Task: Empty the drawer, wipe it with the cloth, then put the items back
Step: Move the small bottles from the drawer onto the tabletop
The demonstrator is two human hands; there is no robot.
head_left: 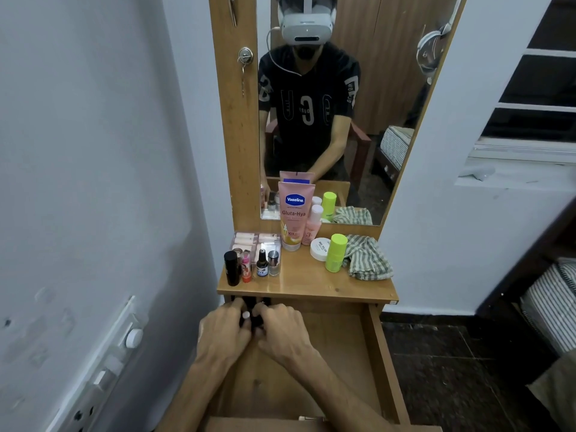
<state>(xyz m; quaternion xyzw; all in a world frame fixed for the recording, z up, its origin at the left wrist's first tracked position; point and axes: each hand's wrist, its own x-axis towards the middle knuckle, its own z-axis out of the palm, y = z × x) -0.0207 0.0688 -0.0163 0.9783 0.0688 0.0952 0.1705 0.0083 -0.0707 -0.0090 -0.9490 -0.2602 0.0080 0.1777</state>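
Both hands, L [225, 332] & R [282, 330], fingers curled round small dark items [256, 319] at drawer [378, 344] back-left.

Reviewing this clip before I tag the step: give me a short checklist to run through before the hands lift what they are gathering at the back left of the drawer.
1. Drawer pulled open: ok.
2. Left hand and right hand both on the small dark items: ok.
3. Grip secure: cannot tell, fingers hide the items.
4. Free space on the tabletop for them: ok, middle is bare.
5. Checked cloth ready on the tabletop: ok.
6. Rest of drawer emptied: cannot tell, arms cover part.
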